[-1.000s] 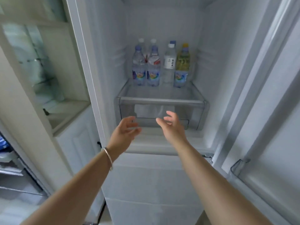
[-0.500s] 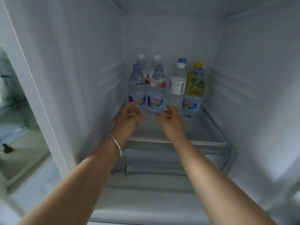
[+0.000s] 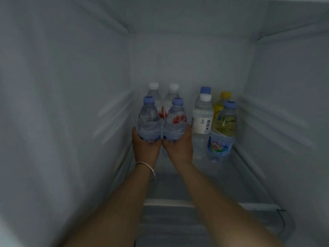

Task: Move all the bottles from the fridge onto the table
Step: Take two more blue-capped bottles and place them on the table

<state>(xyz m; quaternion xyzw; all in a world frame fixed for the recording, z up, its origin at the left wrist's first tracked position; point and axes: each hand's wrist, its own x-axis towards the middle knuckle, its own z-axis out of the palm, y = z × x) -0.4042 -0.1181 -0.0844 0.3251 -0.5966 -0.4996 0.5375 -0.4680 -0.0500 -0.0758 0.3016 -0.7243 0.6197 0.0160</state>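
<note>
Inside the fridge, several bottles stand on the glass shelf (image 3: 249,177). My left hand (image 3: 145,147) grips the lower part of a blue-capped water bottle (image 3: 148,120) at the front left. Beside it, my right hand (image 3: 179,147) grips a second blue-capped water bottle (image 3: 175,121). The two hands touch each other. Behind them stand two white-capped bottles (image 3: 154,90). To the right are a white-capped bottle with a white label (image 3: 203,122), a blue-capped bottle (image 3: 205,90) behind it, a blue-capped bottle with a colourful label (image 3: 223,132) and a yellow-capped bottle (image 3: 223,100).
White fridge walls close in on the left (image 3: 62,113) and right (image 3: 288,113). The shelf's front rim (image 3: 169,202) crosses under my forearms. A bangle (image 3: 147,168) sits on my left wrist.
Both hands reached further into the fridge and closed round the two front-left bottles. The camera moved deeper inside, and the view is darker.
</note>
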